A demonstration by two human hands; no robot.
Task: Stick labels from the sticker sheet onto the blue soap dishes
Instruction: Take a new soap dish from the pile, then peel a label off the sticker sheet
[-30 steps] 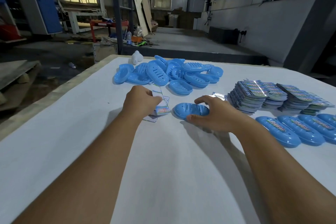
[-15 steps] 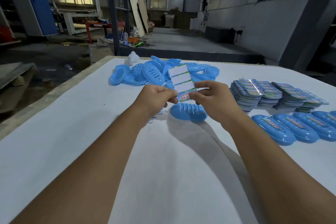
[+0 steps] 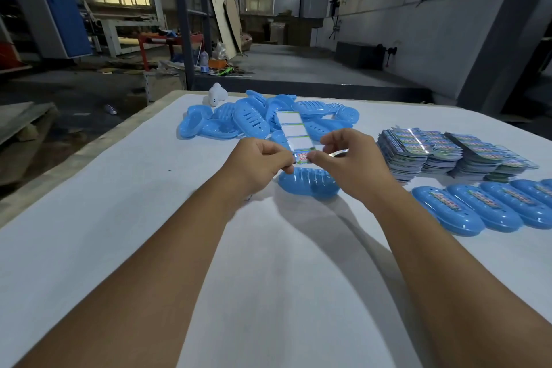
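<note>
At centre frame, above the white counter (image 3: 89, 248), the left hand (image 3: 263, 163) and the right hand (image 3: 349, 158) meet over one sticker sheet (image 3: 294, 136), which stands upright between them; the fingers of each hand are curled narrow and pinch the sheet's lower end, where one printed label (image 3: 302, 157) shows beside the right thumb, while three white blank cells run up the strip above it. Just below the hands, one blue soap dish (image 3: 307, 185) lies on the counter with its slotted face up, partly covered by the knuckles and the sheet's lower edge. Behind the sheet, at upper centre, a loose pile of blue soap dishes (image 3: 239, 122) sprawls on the counter; they overlap too much to count exactly, and the sheet hides part of the heap. A small white object (image 3: 217, 94) sits at the pile's upper-left end. At right of frame, two stacks of sticker sheets (image 3: 433, 149) lie side by side, fanned and glossy. Below them, at lower right, a row of labelled dishes (image 3: 448, 209) lies close together, at least four in view, the farthest cut off by the frame edge. Both bare forearms cross the lower half of the frame.
</note>
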